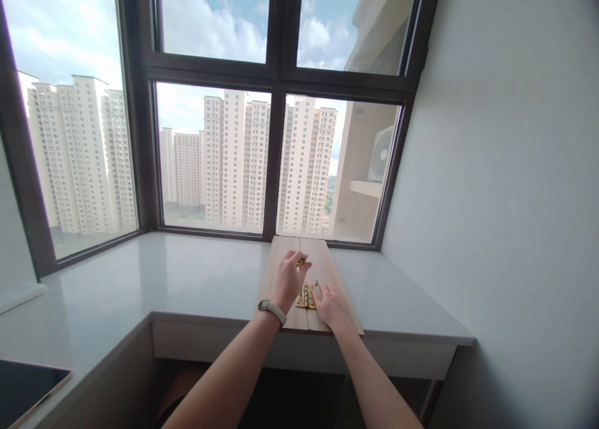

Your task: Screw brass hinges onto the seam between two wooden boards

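Observation:
My left hand point(289, 276), with a pale-banded watch on its wrist, is closed in a pinch around the small yellow-and-black handle of a screwdriver point(302, 263). It is raised over two wooden boards point(285, 254) lying side by side. Below it, a brass-coloured hinge point(306, 296) straddles the seam between the boards. My right hand point(330, 304) lies on the right board, fingers apart, its thumb side touching the hinge's right edge. A small dark sliver by that thumb is too small to name. The screwdriver's tip cannot be made out.
The boards rest on a white windowsill counter point(201, 279), their near ends by its front edge. A dark-screened flat device point(28, 388) lies at the lower left. Dark-framed windows stand behind, and a white wall point(505, 167) rises on the right.

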The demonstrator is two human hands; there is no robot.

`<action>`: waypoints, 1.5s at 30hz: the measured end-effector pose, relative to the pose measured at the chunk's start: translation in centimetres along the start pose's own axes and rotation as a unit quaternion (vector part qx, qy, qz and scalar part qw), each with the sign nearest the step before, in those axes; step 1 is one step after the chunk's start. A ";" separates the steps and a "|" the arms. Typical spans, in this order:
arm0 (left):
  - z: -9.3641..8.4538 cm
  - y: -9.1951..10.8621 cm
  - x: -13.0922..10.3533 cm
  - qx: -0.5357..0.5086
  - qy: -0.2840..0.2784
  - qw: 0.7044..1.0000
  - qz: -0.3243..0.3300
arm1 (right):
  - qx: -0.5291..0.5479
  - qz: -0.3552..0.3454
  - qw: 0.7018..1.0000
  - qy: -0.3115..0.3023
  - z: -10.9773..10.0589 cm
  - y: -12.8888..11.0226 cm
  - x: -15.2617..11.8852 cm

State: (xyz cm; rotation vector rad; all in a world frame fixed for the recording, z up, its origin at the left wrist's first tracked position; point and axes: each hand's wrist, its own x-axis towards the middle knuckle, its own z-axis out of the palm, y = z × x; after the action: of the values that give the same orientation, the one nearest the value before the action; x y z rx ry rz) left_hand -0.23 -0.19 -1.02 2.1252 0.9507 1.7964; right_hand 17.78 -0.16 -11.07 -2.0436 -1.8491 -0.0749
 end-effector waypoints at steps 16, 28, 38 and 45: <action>0.7 -0.3 0.1 0.001 -0.005 1.000 -0.010 | -0.002 -0.005 1.000 0.005 0.1 0.1 0.0; 0.2 0.2 0.0 -0.008 -0.009 1.000 0.005 | -0.004 -0.001 1.000 0.007 0.2 0.2 0.1; 0.2 -0.1 0.3 0.016 0.014 0.999 -0.027 | 0.002 -0.001 1.000 0.001 0.4 0.3 0.2; 0.8 -0.5 0.1 0.007 0.001 1.000 -0.020 | -0.003 0.002 1.000 0.003 0.5 0.4 0.3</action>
State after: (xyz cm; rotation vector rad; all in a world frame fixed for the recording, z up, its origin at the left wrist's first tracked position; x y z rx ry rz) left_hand 0.38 0.43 -1.45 2.0970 1.0028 1.7785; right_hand 18.06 0.23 -11.58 -2.0488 -1.8434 -0.0841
